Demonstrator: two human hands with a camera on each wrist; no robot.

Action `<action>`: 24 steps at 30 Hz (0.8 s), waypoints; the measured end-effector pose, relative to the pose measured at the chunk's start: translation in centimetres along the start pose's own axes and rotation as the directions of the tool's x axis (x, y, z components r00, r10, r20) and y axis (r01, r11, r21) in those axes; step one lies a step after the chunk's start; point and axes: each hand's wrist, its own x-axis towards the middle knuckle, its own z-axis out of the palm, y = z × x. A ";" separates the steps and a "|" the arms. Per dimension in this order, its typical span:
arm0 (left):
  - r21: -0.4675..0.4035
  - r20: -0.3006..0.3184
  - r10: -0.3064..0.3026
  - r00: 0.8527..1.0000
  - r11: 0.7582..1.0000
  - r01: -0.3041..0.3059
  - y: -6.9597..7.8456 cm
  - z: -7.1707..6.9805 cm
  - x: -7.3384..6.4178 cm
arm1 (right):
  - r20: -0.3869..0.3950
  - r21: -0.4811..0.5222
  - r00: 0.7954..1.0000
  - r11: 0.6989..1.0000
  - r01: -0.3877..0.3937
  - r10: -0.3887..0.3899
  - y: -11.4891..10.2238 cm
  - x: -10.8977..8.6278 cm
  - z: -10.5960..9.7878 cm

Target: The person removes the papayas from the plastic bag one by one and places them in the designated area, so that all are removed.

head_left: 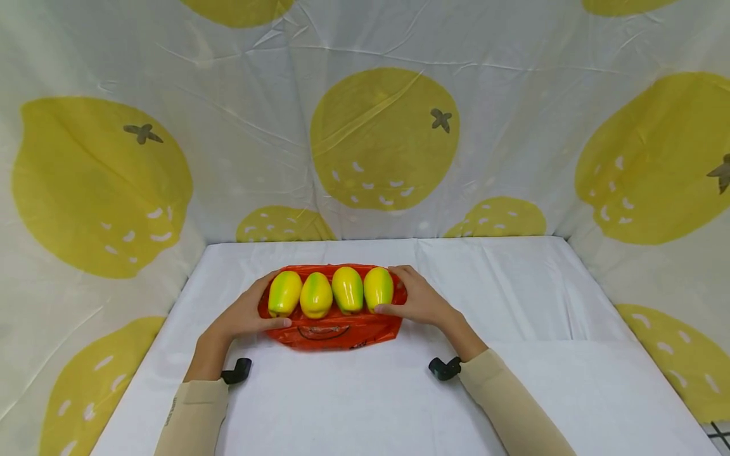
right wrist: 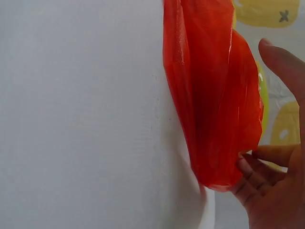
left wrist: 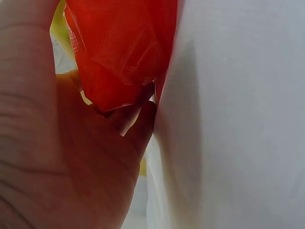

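Observation:
Several glossy yellow-green mangoes (head_left: pixel 348 290) lie side by side in a row on a red plastic bag (head_left: pixel 336 335), which rests on the white-covered table. My left hand (head_left: pixel 249 309) holds the bag's left end, its thumb along the front and its other fingers at the back. In the left wrist view, those fingers reach round the red plastic. My right hand (head_left: pixel 421 297) holds the right end, the thumb in front of the rightmost mango. The right wrist view shows bent fingers against the bag's end, with the thumb apart from the plastic. The mangoes' undersides are hidden.
White cloth covers the table (head_left: pixel 353 399). Behind it and at both sides hang pale curtains (head_left: pixel 251 139) printed with large yellow fruit. Black wrist devices (head_left: pixel 236 371) sit at both sleeve ends.

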 end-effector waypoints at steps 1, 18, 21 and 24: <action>-0.002 0.000 -0.003 1.000 1.000 0.003 0.0 0.0 0.0 | 0.004 -0.006 1.000 1.000 -0.001 0.001 -0.1 0.1 0.0; -0.009 0.010 -0.032 0.999 0.999 0.032 -0.1 0.0 0.2 | -0.010 -0.049 1.000 0.999 0.022 -0.023 0.0 0.7 1.1; -0.010 0.009 -0.033 0.999 0.999 0.033 -0.2 0.0 0.2 | -0.017 -0.038 1.000 0.999 0.024 -0.025 0.1 0.6 1.4; -0.001 0.005 -0.035 0.999 0.999 0.035 -0.2 0.0 0.2 | -0.025 -0.037 0.999 0.999 0.031 -0.032 0.1 0.6 1.4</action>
